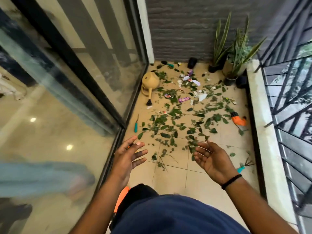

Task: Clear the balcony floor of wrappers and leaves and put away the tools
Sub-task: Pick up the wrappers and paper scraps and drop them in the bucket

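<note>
Green cut leaves (170, 125) and crumpled coloured wrappers (189, 81) lie scattered over the beige tiled balcony floor (170, 179), nothing gathered yet. Left hand (129, 157) and right hand (211, 158) hover above, fingers spread, holding nothing, likely poised to scoop. Teal-handled weeder (136, 126), orange spray nozzle (238, 120), teal hand rake (243, 166), tipped tan watering can (150, 81) lie around; potted snake plants (234, 53) crowd the far corner.

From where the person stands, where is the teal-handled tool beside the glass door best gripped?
By the teal handle, its near, thicker end, reaching down from above with the left hand. It lies flat on the tiles, thin dark shaft pointing away, clear of leaves.
</note>
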`<state>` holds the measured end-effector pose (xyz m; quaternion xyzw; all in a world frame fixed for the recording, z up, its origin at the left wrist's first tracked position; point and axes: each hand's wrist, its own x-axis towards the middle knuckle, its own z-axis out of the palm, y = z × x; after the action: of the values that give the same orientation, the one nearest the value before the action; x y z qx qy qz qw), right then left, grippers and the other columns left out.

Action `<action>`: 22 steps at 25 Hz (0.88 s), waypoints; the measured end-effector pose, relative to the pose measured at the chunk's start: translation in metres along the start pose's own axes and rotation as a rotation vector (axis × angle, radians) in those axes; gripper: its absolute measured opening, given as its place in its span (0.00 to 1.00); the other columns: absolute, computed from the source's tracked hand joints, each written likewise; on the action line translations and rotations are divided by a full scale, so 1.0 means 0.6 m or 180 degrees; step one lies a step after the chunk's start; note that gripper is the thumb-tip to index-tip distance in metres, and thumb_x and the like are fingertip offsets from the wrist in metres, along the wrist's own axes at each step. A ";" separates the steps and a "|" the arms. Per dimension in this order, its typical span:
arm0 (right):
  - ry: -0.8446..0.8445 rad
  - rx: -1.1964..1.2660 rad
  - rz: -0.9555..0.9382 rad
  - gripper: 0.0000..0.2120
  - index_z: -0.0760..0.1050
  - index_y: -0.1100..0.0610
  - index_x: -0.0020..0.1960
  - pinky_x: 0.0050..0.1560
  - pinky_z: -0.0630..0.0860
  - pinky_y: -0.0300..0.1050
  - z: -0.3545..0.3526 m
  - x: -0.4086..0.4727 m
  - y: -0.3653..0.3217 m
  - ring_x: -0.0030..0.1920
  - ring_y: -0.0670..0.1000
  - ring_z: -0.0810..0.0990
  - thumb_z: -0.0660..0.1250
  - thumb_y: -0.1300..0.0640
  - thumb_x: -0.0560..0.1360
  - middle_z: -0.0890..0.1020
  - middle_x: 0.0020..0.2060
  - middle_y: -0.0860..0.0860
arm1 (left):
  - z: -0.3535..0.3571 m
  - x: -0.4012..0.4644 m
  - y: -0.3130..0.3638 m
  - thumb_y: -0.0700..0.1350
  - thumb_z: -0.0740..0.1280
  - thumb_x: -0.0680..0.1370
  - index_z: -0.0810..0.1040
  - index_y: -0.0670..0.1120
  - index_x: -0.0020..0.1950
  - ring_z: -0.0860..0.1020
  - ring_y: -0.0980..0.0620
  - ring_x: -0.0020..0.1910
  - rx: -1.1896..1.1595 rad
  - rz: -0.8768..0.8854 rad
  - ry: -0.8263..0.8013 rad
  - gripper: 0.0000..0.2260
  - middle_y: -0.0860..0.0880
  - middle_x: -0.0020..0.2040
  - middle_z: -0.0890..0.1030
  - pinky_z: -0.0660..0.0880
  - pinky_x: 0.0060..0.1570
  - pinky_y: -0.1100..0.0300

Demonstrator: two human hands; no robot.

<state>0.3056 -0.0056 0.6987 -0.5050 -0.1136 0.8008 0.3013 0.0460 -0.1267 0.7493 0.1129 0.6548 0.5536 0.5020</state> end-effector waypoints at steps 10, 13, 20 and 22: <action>0.0053 -0.0210 0.0041 0.15 0.78 0.60 0.50 0.38 0.81 0.43 0.121 0.214 -0.176 0.38 0.55 0.81 0.60 0.50 0.82 0.81 0.40 0.56 | 0.078 0.274 0.085 0.44 0.66 0.81 0.80 0.44 0.61 0.85 0.43 0.53 0.0362 -0.0302 -0.0056 0.10 0.43 0.55 0.85 0.80 0.49 0.51; 0.0277 -0.0199 0.0008 0.14 0.78 0.60 0.49 0.39 0.81 0.43 0.166 0.286 -0.278 0.39 0.55 0.81 0.60 0.50 0.81 0.81 0.41 0.56 | 0.065 0.412 0.165 0.43 0.62 0.83 0.77 0.42 0.63 0.84 0.47 0.48 -0.0029 -0.0252 0.0278 0.11 0.44 0.52 0.85 0.79 0.51 0.50; 0.0415 -0.0185 -0.0354 0.12 0.80 0.59 0.44 0.38 0.83 0.43 0.261 0.416 -0.513 0.35 0.53 0.82 0.73 0.50 0.69 0.81 0.36 0.54 | 0.161 0.707 0.297 0.44 0.65 0.82 0.79 0.43 0.61 0.84 0.48 0.47 -0.0033 -0.0248 0.0499 0.10 0.43 0.52 0.83 0.81 0.46 0.53; 0.0415 0.0151 -0.0399 0.13 0.79 0.60 0.47 0.40 0.83 0.43 0.284 0.466 -0.559 0.38 0.53 0.83 0.66 0.50 0.78 0.82 0.38 0.55 | 0.232 0.754 0.323 0.43 0.65 0.82 0.80 0.44 0.56 0.84 0.52 0.39 -0.0202 -0.0102 0.0579 0.06 0.44 0.48 0.84 0.81 0.39 0.58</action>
<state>0.1935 0.4482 0.7341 -0.5406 -0.1061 0.7483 0.3696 -0.1368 0.3468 0.6874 0.0357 0.6816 0.5738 0.4525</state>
